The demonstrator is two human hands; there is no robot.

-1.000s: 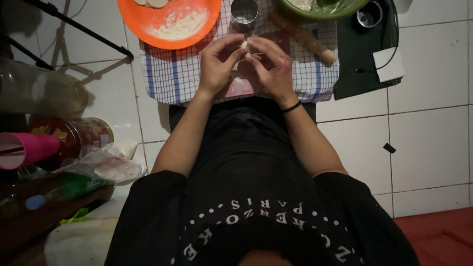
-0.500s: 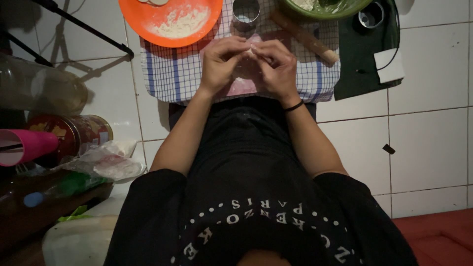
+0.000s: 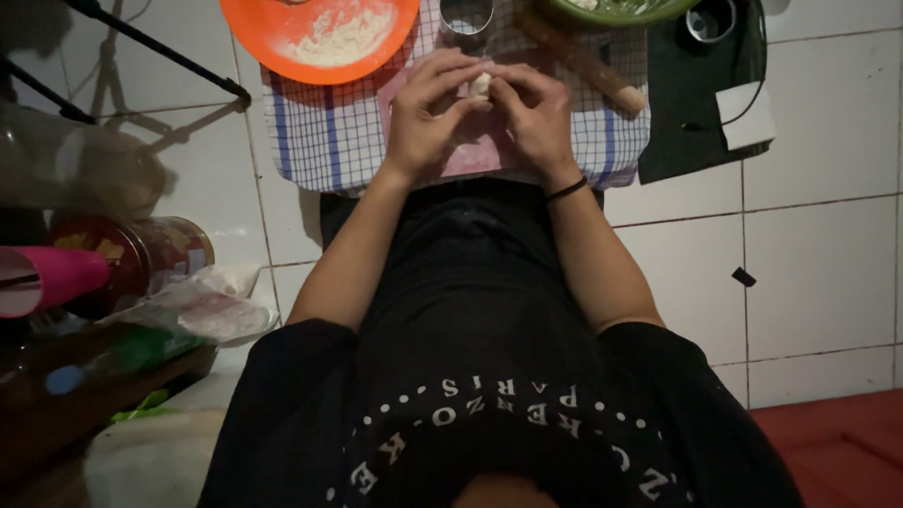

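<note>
Both of my hands meet over a pink board on a blue-checked cloth (image 3: 320, 141). A small pale piece of dough (image 3: 482, 84) is pinched between the fingertips of my left hand (image 3: 428, 113) and my right hand (image 3: 531, 113). Most of the dough is hidden by my fingers. A black band sits on my right wrist. An orange plate (image 3: 273, 28) with white flour lies to the upper left. A wooden rolling pin (image 3: 588, 66) lies just right of my right hand. A round metal cutter (image 3: 466, 14) stands right above my hands.
A green bowl (image 3: 616, 9) is at the top edge, with a dark mat (image 3: 696, 113) and white card at right. On the left are a red tin (image 3: 141, 254), a pink bottle (image 3: 47, 277), plastic bags and a black stand leg. White floor tiles surround the cloth.
My hands stay together on the dough; the fingers have shifted slightly as they work it. Nothing else has moved.
</note>
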